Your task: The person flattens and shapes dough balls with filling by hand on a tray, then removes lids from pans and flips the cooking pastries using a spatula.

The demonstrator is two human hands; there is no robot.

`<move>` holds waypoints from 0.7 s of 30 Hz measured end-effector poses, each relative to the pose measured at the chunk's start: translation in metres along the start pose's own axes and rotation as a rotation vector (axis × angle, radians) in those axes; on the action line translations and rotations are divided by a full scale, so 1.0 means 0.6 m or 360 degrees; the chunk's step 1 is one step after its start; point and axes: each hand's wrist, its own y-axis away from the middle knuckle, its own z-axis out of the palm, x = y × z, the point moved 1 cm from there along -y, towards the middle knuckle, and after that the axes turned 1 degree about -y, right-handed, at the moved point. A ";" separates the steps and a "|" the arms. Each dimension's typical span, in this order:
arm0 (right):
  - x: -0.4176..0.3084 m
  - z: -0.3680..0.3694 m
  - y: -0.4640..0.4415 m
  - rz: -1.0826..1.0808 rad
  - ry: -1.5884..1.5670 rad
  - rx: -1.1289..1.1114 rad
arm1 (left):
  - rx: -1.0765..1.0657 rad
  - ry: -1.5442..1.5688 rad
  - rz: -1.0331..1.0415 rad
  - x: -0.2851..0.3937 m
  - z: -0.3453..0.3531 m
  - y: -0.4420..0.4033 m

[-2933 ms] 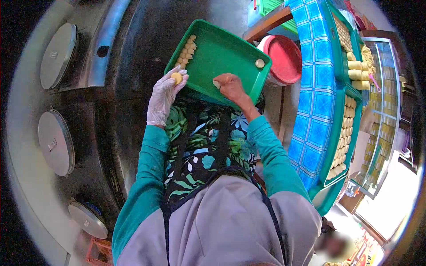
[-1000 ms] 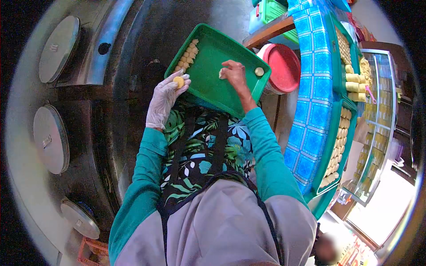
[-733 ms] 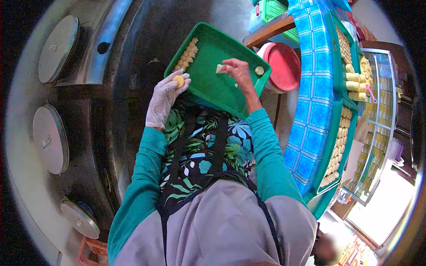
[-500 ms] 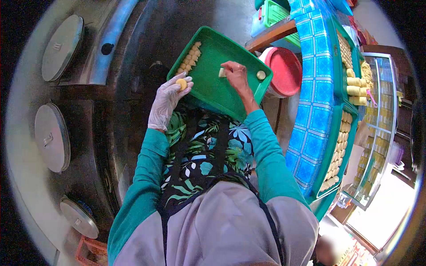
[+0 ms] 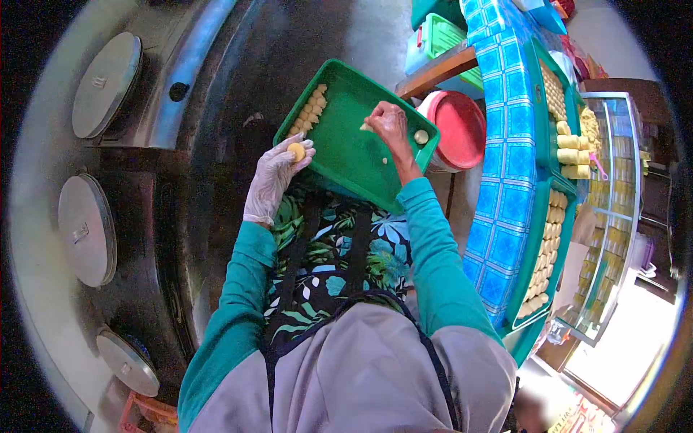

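Green plastic tray (image 5: 343,159) is at 12 o'clock ahead of the body, tilted in my view, near edge by the apron (image 5: 332,249); I can't see what supports it. Gloved left hand (image 5: 279,166) is at the tray's 8-9 o'clock edge, fingers closed on a yellow disc (image 5: 297,151), flat face toward my camera. Reads as a fingertip pinch so the soft-looking disc doesn't get squashed, parked by the edge to stay out of the right hand's way. Bare right hand (image 5: 390,123) is over the tray at about 1-2 o'clock from centre, fingers pinched on a pale piece (image 5: 367,127), mostly hidden by them. Pale pointed pieces (image 5: 309,112) are packed along the 10 o'clock wall, likely to save floor room. Round pale ball (image 5: 421,136) sits alone at 3 o'clock, probably kept apart from the pack. Small pale bit (image 5: 385,160) lies at 4 o'clock.

Versus 0.5 s ago: tray sits lower in my view. Relative to it, right hand has shifted toward 1 o'clock, less of its piece shows, and the small bit is now visible. Left hand still has the disc; pack and ball unchanged in the tray.
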 end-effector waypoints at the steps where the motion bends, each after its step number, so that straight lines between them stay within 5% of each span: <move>1: -0.012 -0.013 -0.001 -0.0098 -0.0026 -0.0018 | -0.0003 0.0003 -0.0001 -0.002 -0.002 -0.001; 2: -0.014 -0.013 -0.004 -0.0106 -0.0022 -0.0013 | -0.0009 0.0005 0.0007 -0.004 -0.004 -0.003; 4: -0.021 -0.005 -0.003 -0.0697 0.0242 0.0261 | -0.0030 -0.0014 0.0016 -0.004 -0.004 -0.001; 8: 0.003 0.023 0.058 -0.1203 0.0629 -0.0147 | 0.0008 -0.0026 0.0025 -0.001 -0.002 0.004; 10: 0.018 0.024 0.097 -0.1123 0.0652 -0.0329 | -0.0026 -0.0040 0.0020 0.001 -0.003 0.002; 21: 0.051 0.084 0.070 -0.0273 -0.0004 0.0155 | 0.0009 -0.0016 -0.0011 -0.002 0.009 0.002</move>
